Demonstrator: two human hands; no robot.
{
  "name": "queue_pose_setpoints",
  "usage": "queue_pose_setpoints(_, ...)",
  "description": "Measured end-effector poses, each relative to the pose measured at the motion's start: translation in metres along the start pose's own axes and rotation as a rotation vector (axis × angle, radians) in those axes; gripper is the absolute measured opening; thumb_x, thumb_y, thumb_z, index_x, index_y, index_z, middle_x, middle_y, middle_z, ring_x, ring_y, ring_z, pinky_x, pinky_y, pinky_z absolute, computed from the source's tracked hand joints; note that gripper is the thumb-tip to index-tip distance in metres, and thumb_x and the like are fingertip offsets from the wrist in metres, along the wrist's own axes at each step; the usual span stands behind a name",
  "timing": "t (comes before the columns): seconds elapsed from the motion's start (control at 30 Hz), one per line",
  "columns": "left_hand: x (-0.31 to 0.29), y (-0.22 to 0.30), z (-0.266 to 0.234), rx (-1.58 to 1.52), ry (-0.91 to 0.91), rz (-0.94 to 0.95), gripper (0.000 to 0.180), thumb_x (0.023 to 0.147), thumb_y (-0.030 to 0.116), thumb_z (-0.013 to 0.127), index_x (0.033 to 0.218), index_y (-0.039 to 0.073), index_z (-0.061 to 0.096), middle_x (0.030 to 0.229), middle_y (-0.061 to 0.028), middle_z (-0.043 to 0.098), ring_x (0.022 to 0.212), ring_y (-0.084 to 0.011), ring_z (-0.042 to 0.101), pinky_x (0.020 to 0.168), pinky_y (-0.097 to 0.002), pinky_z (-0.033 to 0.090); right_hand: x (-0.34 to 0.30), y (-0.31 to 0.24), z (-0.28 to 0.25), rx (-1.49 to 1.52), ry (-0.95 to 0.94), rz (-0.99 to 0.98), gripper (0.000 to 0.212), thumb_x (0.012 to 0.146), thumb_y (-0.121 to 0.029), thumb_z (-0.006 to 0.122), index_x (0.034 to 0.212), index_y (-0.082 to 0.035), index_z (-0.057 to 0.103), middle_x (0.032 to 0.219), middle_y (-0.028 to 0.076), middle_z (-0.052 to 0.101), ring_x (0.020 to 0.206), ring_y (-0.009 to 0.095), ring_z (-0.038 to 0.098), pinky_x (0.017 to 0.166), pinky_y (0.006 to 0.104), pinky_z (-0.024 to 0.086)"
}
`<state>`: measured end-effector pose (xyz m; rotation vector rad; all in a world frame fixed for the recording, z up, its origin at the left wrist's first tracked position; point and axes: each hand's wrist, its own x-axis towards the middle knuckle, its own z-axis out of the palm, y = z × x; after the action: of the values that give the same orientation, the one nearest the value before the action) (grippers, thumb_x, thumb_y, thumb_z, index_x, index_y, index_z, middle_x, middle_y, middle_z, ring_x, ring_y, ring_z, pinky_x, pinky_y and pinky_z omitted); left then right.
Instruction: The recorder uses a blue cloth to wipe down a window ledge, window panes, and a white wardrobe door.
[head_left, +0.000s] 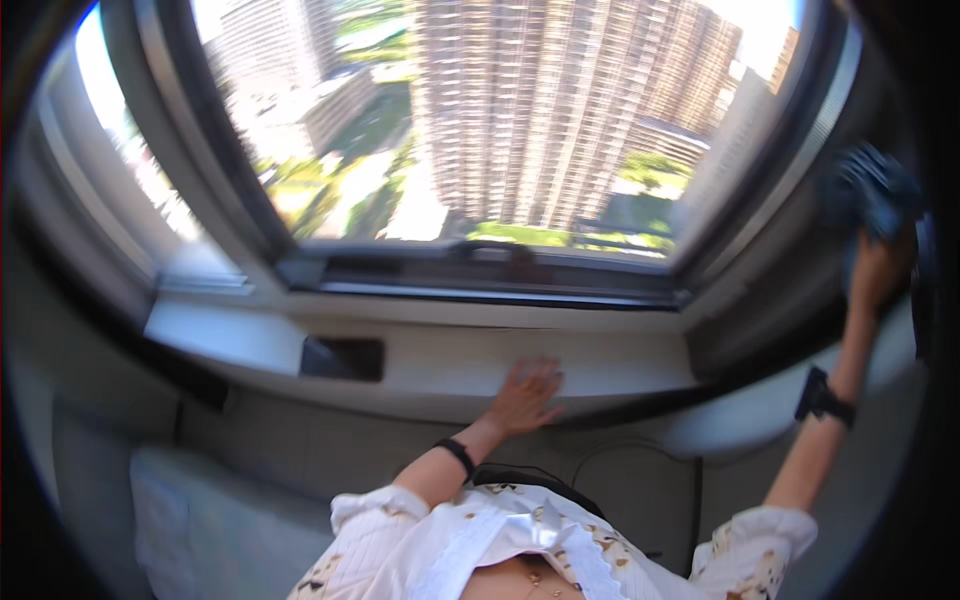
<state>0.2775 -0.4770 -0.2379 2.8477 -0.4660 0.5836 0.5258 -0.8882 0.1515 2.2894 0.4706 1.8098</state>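
One blue cloth (873,190) looks crumpled, with pale and dark folds.

cloth rag (872,190) (matt), smooth sill (445,360), metallic window frame (480,288)

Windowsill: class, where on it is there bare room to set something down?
The white windowsill has bare patches left of the dark flat rectangle, between rectangle and left hand, and from that hand to the sill's right end. Crowding is at the rectangle and hand; the right hand holds a blue cloth beyond the right end.
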Motion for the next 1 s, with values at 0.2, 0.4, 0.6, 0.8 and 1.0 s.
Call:
queue_pose_setpoints(0.2,-0.001,0.010,-0.014,-0.007,0.007,-0.029,0.057,0.086,0.049,0.043,0.127,0.009,0.042,0.143,-0.0137,0.025,0.132,-0.0276,0.023,0.106,-0.0502,0.013,-0.054,-0.065,-0.019,0.000,0.319,-0.026,0.038,0.088,-0.018,0.053,0.121,0.001,0.050,0.129,0.019,0.046,0.120,0.033,0.044,0.104,0.0442,0.028)
queue_pose_setpoints(0.4,-0.010,0.008,-0.027,-0.122,0.082,-0.087,0.053,0.086,0.047,0.044,0.124,0.009,0.044,0.140,-0.0138,0.028,0.130,-0.0281,0.024,0.107,-0.0492,0.011,-0.175,-0.135,-0.010,0.254,0.168,0.053,0.056,0.087,-0.019,0.056,0.133,0.004,0.034,0.136,0.023,0.037,0.125,0.038,0.036,0.106,0.0480,0.026)
queue_pose_setpoints(0.6,-0.049,0.013,-0.046,-0.180,0.117,-0.049,0.046,0.084,0.041,0.049,0.118,0.009,0.045,0.136,-0.0134,0.030,0.126,-0.0282,0.028,0.104,-0.0467,0.012,-0.356,-0.163,-0.004,1.039,-0.511,0.448,0.038,0.086,-0.005,0.054,0.121,0.005,0.046,0.130,0.019,0.045,0.119,0.028,0.044,0.103,0.0390,0.030)
queue_pose_setpoints(0.8,-0.115,-0.001,-0.087,-0.212,0.101,-0.238,0.042,0.082,0.031,0.054,0.118,0.011,0.044,0.133,-0.0130,0.033,0.122,-0.0274,0.031,0.101,-0.0449,0.016,-0.316,-0.310,-0.034,0.898,-0.770,-0.154,0.043,0.072,-0.001,0.059,0.114,0.003,0.051,0.123,0.022,0.048,0.119,0.035,0.040,0.102,0.0437,0.027)
queue_pose_setpoints(1.0,-0.175,-0.014,-0.117,-0.166,0.105,-0.538,0.041,0.083,0.030,0.056,0.116,0.009,0.045,0.130,-0.0134,0.036,0.121,-0.0278,0.033,0.099,-0.0445,0.020,-0.262,-0.388,-0.054,1.106,-0.892,-0.198,0.060,0.066,-0.009,0.069,0.121,-0.001,0.046,0.125,0.021,0.044,0.120,0.040,0.035,0.101,0.0463,0.027)
